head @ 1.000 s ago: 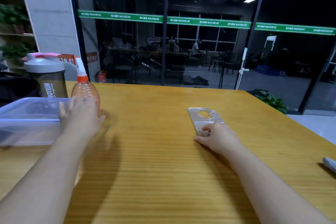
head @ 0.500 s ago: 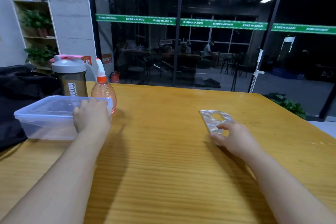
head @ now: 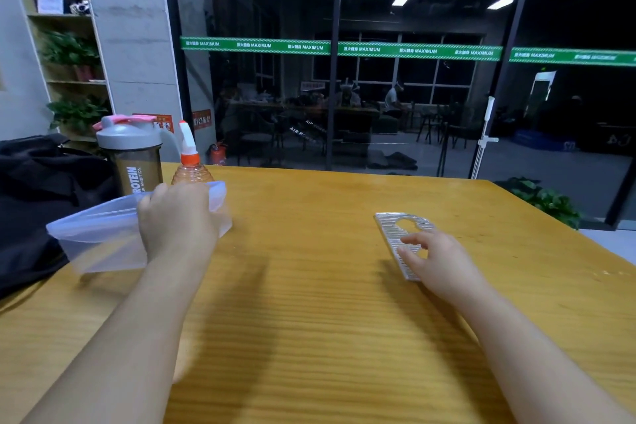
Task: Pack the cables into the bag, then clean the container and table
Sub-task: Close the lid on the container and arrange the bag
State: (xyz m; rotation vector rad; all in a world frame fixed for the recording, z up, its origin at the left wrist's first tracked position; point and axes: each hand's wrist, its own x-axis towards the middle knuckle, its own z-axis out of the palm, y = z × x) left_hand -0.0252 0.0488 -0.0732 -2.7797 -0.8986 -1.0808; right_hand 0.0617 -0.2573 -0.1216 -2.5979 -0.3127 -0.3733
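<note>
Gripping: the left hand (head: pixel 177 220) curls over the near rim of a clear rectangular plastic container (head: pixel 99 234), which sits tilted, its right end raised above the yellow wooden bench (head: pixel 309 303).
Right hand: the right hand (head: pixel 437 260) lies on a flat ribbed silver metal plate with a rounded cut-out (head: pixel 401 234), fingers loosely spread across its near half and closed on nothing; the plate rests flat on the bench, well apart from the container.
Bag: a black fabric bag (head: pixel 38 196) slumps at the bench's left edge, just beside the container's far-left end; whether the two touch cannot be told.
Behind the container: a brown shaker bottle with a grey lid and pink cap (head: pixel 132 155) stands upright, and just to its right a clear orange-tinted spray bottle with a white nozzle (head: pixel 189 162), its lower body hidden by the container and the hand.
Backdrop: dark glass wall (head: pixel 378 96) crossed by a green banner strip (head: pixel 344 49); wooden shelves with potted plants (head: pixel 70 55) stand at far left.
</note>
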